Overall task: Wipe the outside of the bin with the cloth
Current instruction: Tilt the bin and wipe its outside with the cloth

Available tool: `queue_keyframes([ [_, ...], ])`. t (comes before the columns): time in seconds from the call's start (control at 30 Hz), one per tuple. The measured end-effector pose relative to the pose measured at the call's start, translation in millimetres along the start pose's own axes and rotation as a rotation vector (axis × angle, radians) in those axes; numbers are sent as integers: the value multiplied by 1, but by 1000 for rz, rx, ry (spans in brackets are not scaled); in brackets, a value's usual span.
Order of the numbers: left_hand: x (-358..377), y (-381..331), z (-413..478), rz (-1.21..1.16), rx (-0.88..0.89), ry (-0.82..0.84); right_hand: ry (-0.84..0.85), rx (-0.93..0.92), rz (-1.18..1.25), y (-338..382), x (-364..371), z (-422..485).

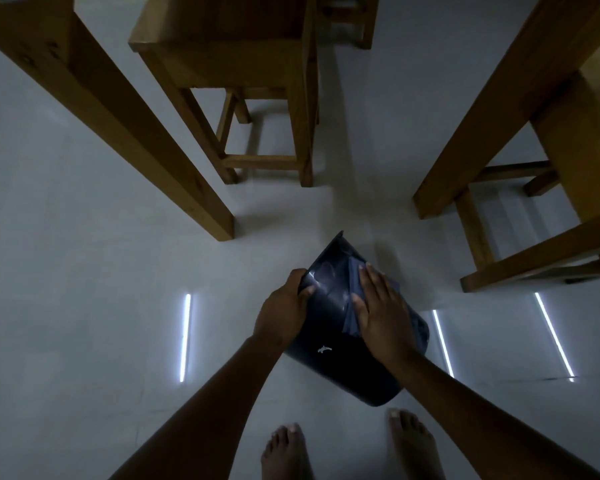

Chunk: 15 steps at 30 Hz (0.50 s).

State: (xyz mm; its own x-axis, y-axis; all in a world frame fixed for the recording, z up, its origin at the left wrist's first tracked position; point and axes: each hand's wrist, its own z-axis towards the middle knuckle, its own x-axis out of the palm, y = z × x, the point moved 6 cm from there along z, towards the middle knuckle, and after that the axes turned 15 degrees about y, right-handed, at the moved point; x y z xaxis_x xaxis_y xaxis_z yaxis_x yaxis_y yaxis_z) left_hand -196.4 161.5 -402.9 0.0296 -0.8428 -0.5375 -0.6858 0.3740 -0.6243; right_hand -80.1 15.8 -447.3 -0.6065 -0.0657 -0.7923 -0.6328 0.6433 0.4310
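Setting: indoor room, home or classroom unclear | Evidence: wooden stool (pixel 257 98) and table legs (pixel 118 126) beyond fingertips | pale glossy floor (pixel 84 306) reflecting tube lights

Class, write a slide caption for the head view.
Left hand steadies dark bin; right hand presses cloth against it.

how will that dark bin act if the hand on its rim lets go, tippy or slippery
The bin looks light: the left hand alone grips its rim. Its glossy side shows reflections, so probably slippery. The right hand presses the cloth flat on the side, which likely holds its shape.
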Motion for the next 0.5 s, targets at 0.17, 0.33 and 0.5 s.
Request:
queue_keyframes([
  [0.17, -3, -2, 8, -1, 21, -32, 2, -102, -196, 21, 26, -36],
  [0.33, -2, -12, 16, -17, 2, -62, -18, -14, -23, 14, -9, 11],
  [0.5, -1, 0, 13, 3, -19, -39, -30, 65, -22, -6, 2, -21],
])
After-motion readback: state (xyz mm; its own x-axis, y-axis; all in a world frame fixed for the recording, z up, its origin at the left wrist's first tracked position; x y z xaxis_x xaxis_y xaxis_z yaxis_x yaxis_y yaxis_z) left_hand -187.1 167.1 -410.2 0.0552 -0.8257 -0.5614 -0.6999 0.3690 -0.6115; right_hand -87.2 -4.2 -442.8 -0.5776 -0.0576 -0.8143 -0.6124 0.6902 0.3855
